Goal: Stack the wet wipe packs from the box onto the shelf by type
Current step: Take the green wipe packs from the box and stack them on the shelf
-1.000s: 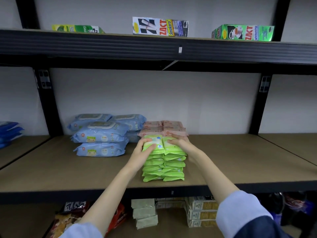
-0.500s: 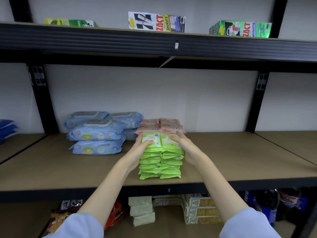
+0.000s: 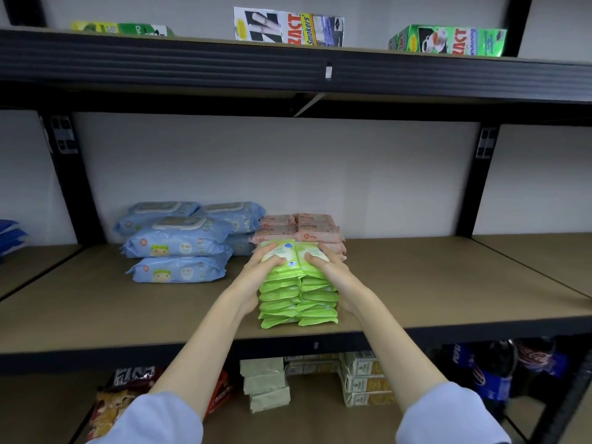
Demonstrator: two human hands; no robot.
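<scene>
Nearest you, both forearms in pale blue sleeves point(image 3: 448, 415) reach up over the front edge of the middle shelf point(image 3: 432, 283). Your left hand point(image 3: 261, 272) wraps the left side of the green wipe packs point(image 3: 298, 296), its grip clamped on the top left pack with the thumb lying across the printed face. Your right hand point(image 3: 330, 269) mirrors it on the right side, its grip clamped on the top right pack with the thumb on top and the palm against the stack's flank.

The green wipe packs stand in two side-by-side columns, touching each other, just behind the shelf's front edge and about midway along it. Directly behind them, touching or nearly so, sit the pink wipe packs point(image 3: 301, 227), also in two columns, toward the back edge. Left of both, the blue wipe packs point(image 3: 179, 248) lie in a looser pile, with more of them behind near the wall.

At the far left edge of the frame, on the neighbouring shelf section, a few dark blue packs point(image 3: 9, 233) show partly.

Below the middle shelf you can see stacked paper-wrapped bundles point(image 3: 266, 384), snack bags point(image 3: 118, 398) to the left and soda bottles point(image 3: 499, 366) to the right.

Farthest up, the top shelf point(image 3: 288, 64) carries three toothpaste boxes point(image 3: 288, 27), spaced well apart along its front edge.
</scene>
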